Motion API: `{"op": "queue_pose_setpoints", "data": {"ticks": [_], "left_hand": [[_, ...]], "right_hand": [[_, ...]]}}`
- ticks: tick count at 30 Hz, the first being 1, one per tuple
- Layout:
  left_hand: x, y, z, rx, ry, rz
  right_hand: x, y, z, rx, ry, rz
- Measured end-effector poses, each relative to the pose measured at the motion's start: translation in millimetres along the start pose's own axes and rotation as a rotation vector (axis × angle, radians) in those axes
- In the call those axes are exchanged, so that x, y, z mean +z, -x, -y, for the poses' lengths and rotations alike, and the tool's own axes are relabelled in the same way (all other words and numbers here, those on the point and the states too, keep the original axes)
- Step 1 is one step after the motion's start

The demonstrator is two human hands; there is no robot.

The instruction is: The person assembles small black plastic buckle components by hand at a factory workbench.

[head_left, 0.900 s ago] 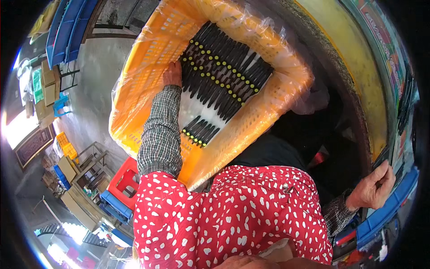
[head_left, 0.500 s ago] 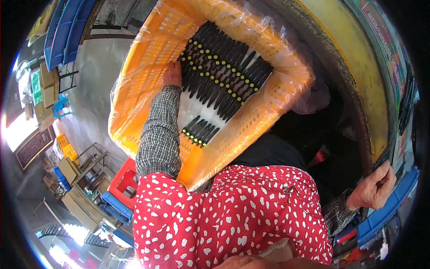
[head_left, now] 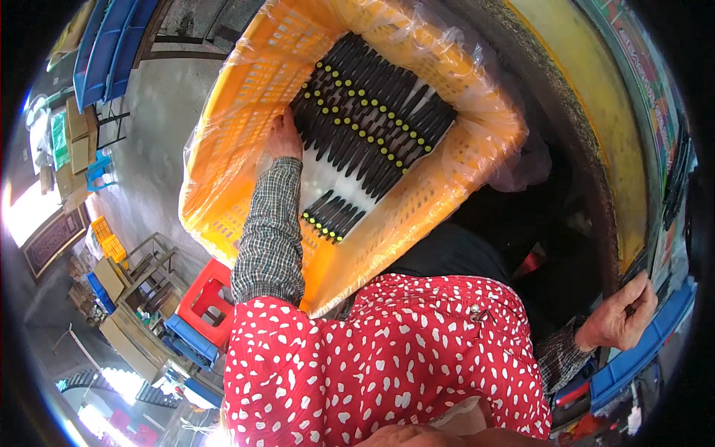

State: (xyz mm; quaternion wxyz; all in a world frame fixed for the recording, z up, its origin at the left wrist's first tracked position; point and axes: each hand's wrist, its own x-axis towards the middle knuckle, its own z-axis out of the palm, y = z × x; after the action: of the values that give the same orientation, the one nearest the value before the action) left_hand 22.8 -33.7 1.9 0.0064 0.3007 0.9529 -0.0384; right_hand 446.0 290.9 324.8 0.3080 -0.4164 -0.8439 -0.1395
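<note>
An orange slatted basket (head_left: 246, 97) lined with clear plastic stands in front of me. Inside it, long overlapping rows of slender black pieces (head_left: 365, 97) with yellow-green round spots lie on a pale sheet (head_left: 320, 181). A smaller group of the same pieces (head_left: 333, 217) lies nearer to me. My left hand (head_left: 284, 138) reaches into the basket, its partly bent fingers apart at the left end of the rows. Far to the right, my right hand (head_left: 620, 316) is closed, fingers curled toward the thumb, near a yellow curved surface's edge. Whatever it may hold is hidden.
A yellow surface with a dark, worn rim (head_left: 596, 119) curves along the right. Beside my right hand is a blue tray (head_left: 644, 346). A red plastic stool (head_left: 205, 302) stands left of me, and blue bins (head_left: 123, 48) are at the upper left.
My left hand has drawn slightly left and down from the rows, showing more of its fingers. The right hand has barely moved. The view has shifted a little.
</note>
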Motion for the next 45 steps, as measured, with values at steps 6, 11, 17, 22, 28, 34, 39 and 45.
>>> {"op": "queue_pose_setpoints", "data": {"ticks": [6,11,17,22,28,34,39,45], "left_hand": [[-6,-16,-7,-0.107,-0.081,0.141],[1,-16,-3,-0.103,-0.078,0.073],[8,-18,2,-0.106,-0.023,0.065],[4,-17,0,-0.124,0.002,0.104],[-7,-13,-2,-0.088,-0.042,0.136],[-17,-18,-10,-0.071,-0.129,0.197],[-7,-17,-4,-0.058,-0.168,0.155],[-4,-18,-3,-0.035,-0.156,0.066]], "right_hand": [[0,2,-4,-0.001,-0.013,-0.010],[0,2,-4,0.018,0.014,0.003],[1,4,-7,0.011,0.002,-0.009],[0,2,-2,0.011,0.023,-0.004],[2,3,-9,0.007,-0.023,-0.017],[2,2,-6,-0.002,-0.031,-0.047],[2,1,-5,-0.004,-0.048,-0.036],[0,2,-1,0.011,0.028,0.004]]}}
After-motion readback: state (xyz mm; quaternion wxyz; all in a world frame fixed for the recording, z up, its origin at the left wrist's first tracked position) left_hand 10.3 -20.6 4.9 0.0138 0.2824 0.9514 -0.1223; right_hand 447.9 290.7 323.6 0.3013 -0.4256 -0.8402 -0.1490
